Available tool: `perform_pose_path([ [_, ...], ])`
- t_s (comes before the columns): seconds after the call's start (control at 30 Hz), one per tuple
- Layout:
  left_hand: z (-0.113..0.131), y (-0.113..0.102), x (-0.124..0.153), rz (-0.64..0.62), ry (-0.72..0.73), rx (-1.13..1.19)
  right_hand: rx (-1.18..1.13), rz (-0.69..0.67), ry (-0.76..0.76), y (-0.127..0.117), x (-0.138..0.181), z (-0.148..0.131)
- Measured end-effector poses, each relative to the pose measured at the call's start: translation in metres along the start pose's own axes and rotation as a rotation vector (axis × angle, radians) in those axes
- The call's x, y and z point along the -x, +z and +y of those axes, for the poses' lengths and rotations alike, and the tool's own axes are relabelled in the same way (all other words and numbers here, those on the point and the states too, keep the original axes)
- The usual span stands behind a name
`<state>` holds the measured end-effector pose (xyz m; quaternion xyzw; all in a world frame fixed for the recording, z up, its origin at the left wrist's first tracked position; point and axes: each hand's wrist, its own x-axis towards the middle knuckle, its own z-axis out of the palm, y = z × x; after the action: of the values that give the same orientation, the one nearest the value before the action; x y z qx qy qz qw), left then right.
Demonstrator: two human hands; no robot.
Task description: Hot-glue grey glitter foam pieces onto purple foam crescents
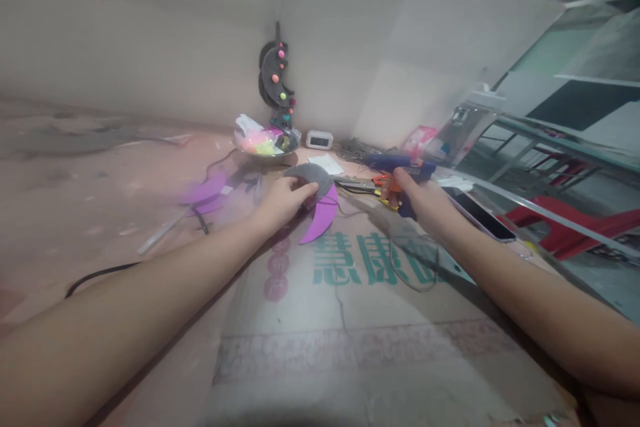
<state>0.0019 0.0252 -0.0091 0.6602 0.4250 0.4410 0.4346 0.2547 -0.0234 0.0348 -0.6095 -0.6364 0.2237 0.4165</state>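
My left hand (290, 199) pinches a crescent-shaped piece (324, 210), grey on its upper part and purple toward the lower tip. The piece is raised a little over a printed cardboard sheet (280, 353). In my right hand (417, 197) is a blue glue gun (393, 163), its handle gripped and its nozzle end pointing left. Orange- and yellow-handled tools (377, 183) lie just behind and left of that hand. Farther left, blurred, rests another purple piece (207, 193) beside a translucent stick (165, 230).
A bowl of colourful bits (267, 155) stands at the back, with a dark crescent ornament with pompoms (275, 77) above it. A small white clock (319, 140) is beside the bowl. At right lie a phone (480, 215) and a clear container (470, 127); a red stool (580, 223) stands beyond the edge.
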Motion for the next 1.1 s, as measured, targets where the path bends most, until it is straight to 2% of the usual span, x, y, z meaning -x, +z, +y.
perform_pose_path([
  [0.07,0.0,0.0,0.0,0.004,0.003,0.006,-0.085,0.015,0.001,-0.004,-0.005,-0.005],
  [0.13,0.001,0.0,0.001,0.006,-0.002,0.007,-0.075,0.003,-0.022,-0.005,-0.016,-0.009],
  [0.27,0.0,0.001,0.001,0.009,-0.024,0.015,0.144,-0.033,-0.117,0.0,-0.055,-0.008],
  [0.37,-0.001,0.001,0.0,0.01,-0.053,0.022,0.309,0.02,-0.041,0.014,-0.09,0.002],
  [0.47,-0.003,0.001,-0.001,0.005,-0.027,0.037,0.31,-0.011,-0.015,0.035,-0.116,0.014],
  [0.6,-0.005,0.001,-0.001,0.005,-0.037,0.033,0.322,-0.055,-0.008,0.056,-0.132,0.028],
  [0.8,-0.004,0.001,-0.002,0.008,-0.03,0.042,0.414,-0.121,-0.01,0.051,-0.129,0.031],
  [0.97,-0.005,0.001,-0.002,0.004,-0.047,0.032,0.51,-0.096,-0.059,0.036,-0.105,0.022],
  [1.03,-0.005,0.002,-0.002,0.003,-0.041,0.049,0.529,-0.086,-0.132,0.031,-0.089,0.017],
  [1.1,-0.005,0.002,-0.002,0.007,-0.038,0.062,0.506,-0.081,-0.27,0.029,-0.07,0.01],
])
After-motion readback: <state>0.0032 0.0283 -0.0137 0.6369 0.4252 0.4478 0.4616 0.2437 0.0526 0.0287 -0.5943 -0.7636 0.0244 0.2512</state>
